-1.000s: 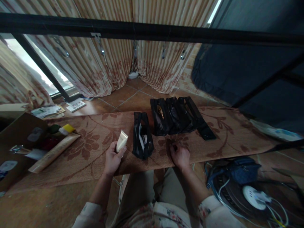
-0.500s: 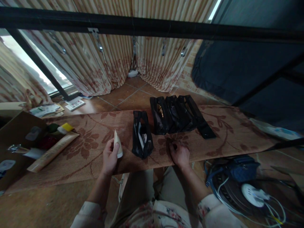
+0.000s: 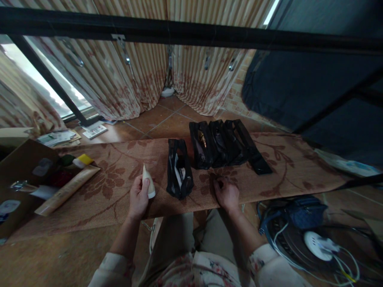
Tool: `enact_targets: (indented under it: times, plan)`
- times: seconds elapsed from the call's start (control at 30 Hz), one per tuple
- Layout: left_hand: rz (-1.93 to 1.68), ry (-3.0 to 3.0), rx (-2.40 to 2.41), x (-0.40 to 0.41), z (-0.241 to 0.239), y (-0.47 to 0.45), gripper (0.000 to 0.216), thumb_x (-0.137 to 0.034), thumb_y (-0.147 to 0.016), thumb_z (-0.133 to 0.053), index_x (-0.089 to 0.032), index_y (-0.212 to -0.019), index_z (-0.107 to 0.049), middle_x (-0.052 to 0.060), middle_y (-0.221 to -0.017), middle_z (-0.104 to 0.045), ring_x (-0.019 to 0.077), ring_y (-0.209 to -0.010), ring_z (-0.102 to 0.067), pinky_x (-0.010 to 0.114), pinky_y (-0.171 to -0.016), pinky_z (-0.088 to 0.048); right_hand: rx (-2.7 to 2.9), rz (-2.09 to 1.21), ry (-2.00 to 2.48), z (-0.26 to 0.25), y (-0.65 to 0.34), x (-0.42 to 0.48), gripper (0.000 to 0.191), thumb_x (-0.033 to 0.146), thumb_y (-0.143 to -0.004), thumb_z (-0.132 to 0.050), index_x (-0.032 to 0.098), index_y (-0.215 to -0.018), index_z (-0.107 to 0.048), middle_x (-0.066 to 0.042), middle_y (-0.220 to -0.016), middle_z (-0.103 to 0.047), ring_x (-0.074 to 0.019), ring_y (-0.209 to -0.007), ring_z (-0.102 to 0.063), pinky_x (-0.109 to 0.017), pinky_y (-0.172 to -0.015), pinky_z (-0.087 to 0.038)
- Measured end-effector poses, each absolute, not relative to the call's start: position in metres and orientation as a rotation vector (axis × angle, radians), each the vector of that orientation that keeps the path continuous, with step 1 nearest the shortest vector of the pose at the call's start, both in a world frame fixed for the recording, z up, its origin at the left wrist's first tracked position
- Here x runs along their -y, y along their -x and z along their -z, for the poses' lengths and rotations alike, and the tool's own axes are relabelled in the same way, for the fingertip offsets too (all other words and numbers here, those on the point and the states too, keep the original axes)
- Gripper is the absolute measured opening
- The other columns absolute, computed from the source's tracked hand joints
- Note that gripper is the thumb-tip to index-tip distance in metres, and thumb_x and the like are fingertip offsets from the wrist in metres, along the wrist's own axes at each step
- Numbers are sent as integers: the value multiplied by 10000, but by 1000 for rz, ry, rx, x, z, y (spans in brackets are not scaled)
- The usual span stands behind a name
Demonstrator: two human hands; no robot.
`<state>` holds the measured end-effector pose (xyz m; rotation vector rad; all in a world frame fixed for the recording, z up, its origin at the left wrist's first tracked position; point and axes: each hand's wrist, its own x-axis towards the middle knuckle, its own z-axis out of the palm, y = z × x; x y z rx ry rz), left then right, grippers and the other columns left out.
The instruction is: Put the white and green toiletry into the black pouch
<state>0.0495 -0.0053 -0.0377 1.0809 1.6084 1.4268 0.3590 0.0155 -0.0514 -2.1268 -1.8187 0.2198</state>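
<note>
My left hand is closed around a cream-coloured squeeze tube. The tube's pointed end is up and its white cap is down, just above the table runner. To its right, an open black mesh pouch stands upright with pale items inside. My right hand rests on the runner with its fingers curled in, and I see nothing in it. Beyond that hand, several more black mesh pouches stand side by side, one with something golden inside. A flat black piece lies against their right end.
A cardboard box at the left holds several items, among them a long beige tube and a yellow-capped tube. The brown patterned runner covers the narrow table. At lower right are a blue bag and a white power strip with cables.
The cream tube in my left hand has tipped very slightly to the left at its pointed end. My right hand and the pouches have stayed put.
</note>
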Motion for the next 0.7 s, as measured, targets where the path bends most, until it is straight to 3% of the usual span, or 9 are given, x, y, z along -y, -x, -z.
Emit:
enact_targets:
  times: [0.37,0.7]
  plan:
    - [-1474,-1010,-1569,5,46,-47,292,-466,-783,-611,-187,-732,-541,-48,-607,-451,94,-520,-381,212,-503,-327,1815,-208,2125,52,-359,-15,237,366,-904,-481,203,-917,-653,-37,-889,-641,-136,-726,-548,-248,-605,-277]
    - [-1468,-985,-1573,5,44,-47,295,-467,-770,-619,-177,-740,-572,-44,-605,-489,90,-516,-400,213,-500,-338,1807,-236,2150,52,-359,-15,239,362,-903,-489,203,-939,-664,-36,-896,-634,-128,-709,-542,-248,-598,-277]
